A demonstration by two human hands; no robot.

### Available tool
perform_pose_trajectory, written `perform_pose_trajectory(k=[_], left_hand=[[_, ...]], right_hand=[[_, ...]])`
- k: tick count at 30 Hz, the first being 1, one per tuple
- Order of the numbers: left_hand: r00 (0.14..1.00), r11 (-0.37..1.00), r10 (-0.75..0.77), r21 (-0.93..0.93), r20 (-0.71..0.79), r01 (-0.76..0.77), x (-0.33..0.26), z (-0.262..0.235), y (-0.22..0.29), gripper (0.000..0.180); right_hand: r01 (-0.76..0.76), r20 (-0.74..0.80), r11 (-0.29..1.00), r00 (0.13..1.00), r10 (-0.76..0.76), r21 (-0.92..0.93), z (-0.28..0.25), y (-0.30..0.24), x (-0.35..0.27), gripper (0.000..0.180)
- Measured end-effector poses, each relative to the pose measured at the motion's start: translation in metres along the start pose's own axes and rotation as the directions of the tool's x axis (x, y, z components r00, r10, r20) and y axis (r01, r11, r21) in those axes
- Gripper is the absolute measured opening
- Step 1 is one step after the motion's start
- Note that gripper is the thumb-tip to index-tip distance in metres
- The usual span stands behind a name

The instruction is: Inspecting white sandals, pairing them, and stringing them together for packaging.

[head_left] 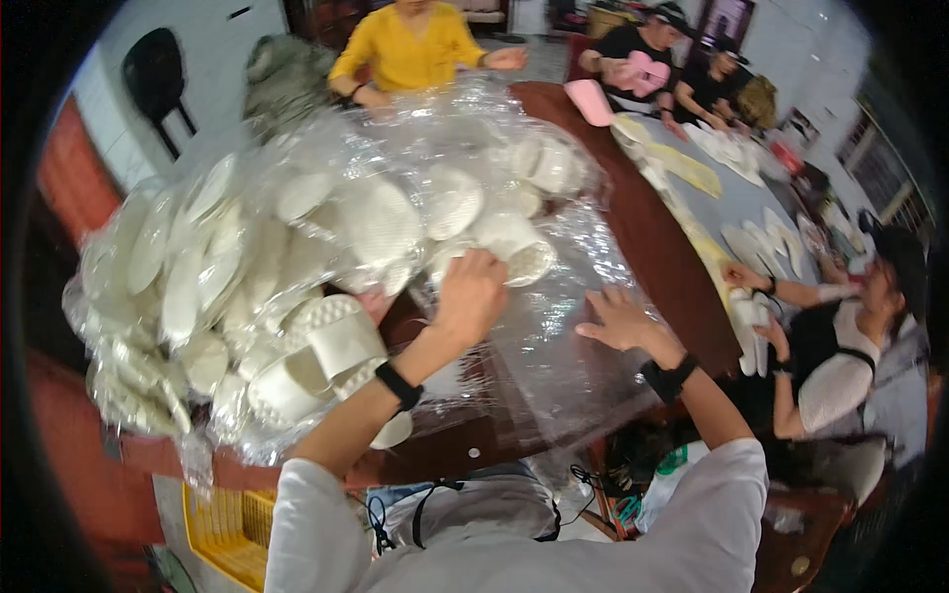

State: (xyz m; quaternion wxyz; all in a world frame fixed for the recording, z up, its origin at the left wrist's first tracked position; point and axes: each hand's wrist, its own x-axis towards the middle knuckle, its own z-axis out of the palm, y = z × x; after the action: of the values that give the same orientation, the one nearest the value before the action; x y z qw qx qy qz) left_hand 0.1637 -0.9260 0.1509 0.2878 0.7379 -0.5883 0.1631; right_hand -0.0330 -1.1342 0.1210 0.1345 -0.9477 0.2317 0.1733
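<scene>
white slippers (381,219) partly blurred beneath glinting clear plastic (583,252)

pale walls (222,44); black chair (156,67), upper left; reddish-brown table (652,198), centre; grey-topped table (717,212), right; barred opening (883,168), far right

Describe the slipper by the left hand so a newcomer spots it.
On the reddish-brown table, find the heap of white slippers and clear plastic. Go to its right side, where the left hand is. The slipper just right of that hand, showing a bumpy end, lies nearest the right hand.
</scene>
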Motion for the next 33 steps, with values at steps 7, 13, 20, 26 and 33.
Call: perform_pose_trajectory(k=[7, 13, 20, 26, 33], left_hand=[[0.997, 0.990, 0.009, 0.142, -0.073, 0.002, -0.007, 0.033, 0.006, 0.017], [0.993, 0.996, -0.077, 0.042, 0.093, 0.073, -0.024, 0.030, 0.013, 0.020], [0.972, 0.912, -0.237, -0.341, 0.013, 0.227, -0.096, -0.114, 0.037, 0.033], [0.664, 0.716, -0.698, -0.238, -0.269, 0.656, -0.196, -0.178, -0.001, 0.034], [0.484, 0.556, -0.831, -0.390, -0.276, 0.734, -0.269, -0.165, -0.040, 0.048]], right_hand=[[-0.024, 0.003, 0.996, 1.000, 0.025, -0.085, 0.008, -0.026, -0.028, 0.087], [0.107, -0.266, 0.994, 0.960, -0.094, 0.035, 0.027, -0.010, -0.030, 0.081], [0.288, -0.454, 0.951, 0.866, -0.209, 0.112, -0.002, -0.069, -0.099, 0.054], [0.443, -0.519, 0.834, 0.823, -0.232, 0.329, 0.015, -0.148, -0.132, 0.037], [0.517, -0.483, 0.761, 0.820, -0.308, 0.392, 0.043, -0.249, -0.094, 0.047]])
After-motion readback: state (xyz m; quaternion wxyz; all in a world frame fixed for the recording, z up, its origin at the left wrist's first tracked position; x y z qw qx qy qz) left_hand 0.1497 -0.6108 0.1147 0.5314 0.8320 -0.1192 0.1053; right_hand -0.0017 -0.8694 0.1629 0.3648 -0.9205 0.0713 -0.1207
